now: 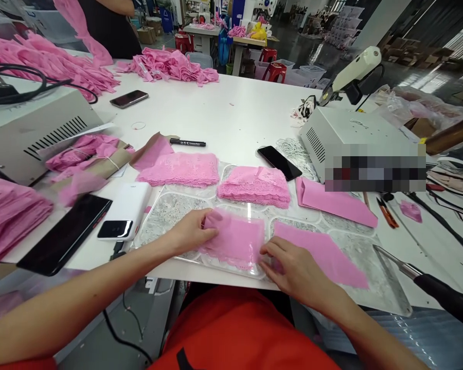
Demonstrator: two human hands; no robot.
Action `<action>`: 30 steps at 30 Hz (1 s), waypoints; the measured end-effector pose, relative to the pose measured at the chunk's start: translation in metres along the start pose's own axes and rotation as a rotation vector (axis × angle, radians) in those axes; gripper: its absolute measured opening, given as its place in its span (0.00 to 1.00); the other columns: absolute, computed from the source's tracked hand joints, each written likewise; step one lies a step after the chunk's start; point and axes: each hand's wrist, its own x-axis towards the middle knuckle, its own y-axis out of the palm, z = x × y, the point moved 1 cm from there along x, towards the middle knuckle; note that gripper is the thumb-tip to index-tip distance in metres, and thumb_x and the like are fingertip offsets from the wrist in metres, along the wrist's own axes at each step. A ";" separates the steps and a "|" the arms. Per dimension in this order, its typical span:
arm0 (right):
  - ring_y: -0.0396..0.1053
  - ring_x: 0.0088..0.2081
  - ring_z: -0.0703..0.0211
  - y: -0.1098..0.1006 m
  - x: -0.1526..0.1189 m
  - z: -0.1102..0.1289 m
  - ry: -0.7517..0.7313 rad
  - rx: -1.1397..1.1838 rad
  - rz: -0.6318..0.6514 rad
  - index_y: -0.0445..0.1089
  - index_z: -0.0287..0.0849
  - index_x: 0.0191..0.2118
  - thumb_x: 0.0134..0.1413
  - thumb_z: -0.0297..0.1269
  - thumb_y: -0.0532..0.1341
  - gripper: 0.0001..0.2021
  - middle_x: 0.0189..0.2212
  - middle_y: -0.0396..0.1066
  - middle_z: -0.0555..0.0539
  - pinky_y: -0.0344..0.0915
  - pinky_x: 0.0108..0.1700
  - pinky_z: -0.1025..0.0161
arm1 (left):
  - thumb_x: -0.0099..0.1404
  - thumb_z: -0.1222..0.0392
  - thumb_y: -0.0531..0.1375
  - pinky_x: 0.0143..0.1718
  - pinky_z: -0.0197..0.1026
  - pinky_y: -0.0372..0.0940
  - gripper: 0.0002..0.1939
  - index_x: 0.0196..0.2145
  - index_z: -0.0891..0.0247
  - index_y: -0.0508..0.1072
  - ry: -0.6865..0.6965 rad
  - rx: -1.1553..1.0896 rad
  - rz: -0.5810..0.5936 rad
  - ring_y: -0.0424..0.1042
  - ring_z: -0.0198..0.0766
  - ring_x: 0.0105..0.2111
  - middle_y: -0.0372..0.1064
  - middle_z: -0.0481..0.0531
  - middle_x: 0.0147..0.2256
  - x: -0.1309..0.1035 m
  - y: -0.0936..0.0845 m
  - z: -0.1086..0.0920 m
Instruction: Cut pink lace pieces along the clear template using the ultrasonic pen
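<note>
A thin pink lace-edged fabric piece (237,239) lies over a compartment near the front of a clear-rimmed, grey-speckled template tray (165,205). My left hand (195,229) pinches this fabric at its upper left corner. At its right edge is my right hand (291,262), with thumb and fingers curled together and some pink cloth showing between them. A plain pink fabric piece (320,252) fills the compartment to the right. Behind my hands are a pink lace stack (181,169), a second lace stack (253,186) and a folded pink piece (335,202).
A soldering-iron-like tool (420,275) points in from the right, near orange-handled cutters (387,213). A grey machine box (358,136) stands behind. Phones (280,162), a white power bank (123,210) and a marker (188,142) lie about. Across the table stands a person (108,25).
</note>
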 end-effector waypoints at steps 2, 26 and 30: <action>0.67 0.28 0.64 0.003 -0.002 -0.001 -0.008 -0.003 0.005 0.67 0.43 0.34 0.59 0.28 0.54 0.06 0.29 0.70 0.49 0.62 0.29 0.67 | 0.53 0.59 0.58 0.22 0.33 0.54 0.18 0.43 0.65 0.72 0.006 0.013 0.004 0.61 0.33 0.22 0.58 0.41 0.20 0.001 0.000 -0.001; 0.63 0.25 0.64 0.015 0.010 0.018 -0.162 -0.032 -0.007 0.64 0.43 0.29 0.58 0.27 0.52 0.09 0.25 0.66 0.50 0.55 0.25 0.66 | 0.58 0.66 0.54 0.29 0.37 0.60 0.22 0.51 0.64 0.69 0.059 0.455 -0.156 0.65 0.36 0.24 0.62 0.43 0.21 -0.027 -0.022 0.010; 0.65 0.25 0.64 0.013 0.014 0.017 -0.125 -0.037 -0.051 0.67 0.42 0.29 0.61 0.32 0.54 0.09 0.25 0.67 0.49 0.57 0.24 0.66 | 0.64 0.66 0.50 0.36 0.41 0.67 0.19 0.51 0.63 0.69 0.230 0.666 -0.333 0.71 0.39 0.33 0.70 0.54 0.37 -0.035 -0.022 0.015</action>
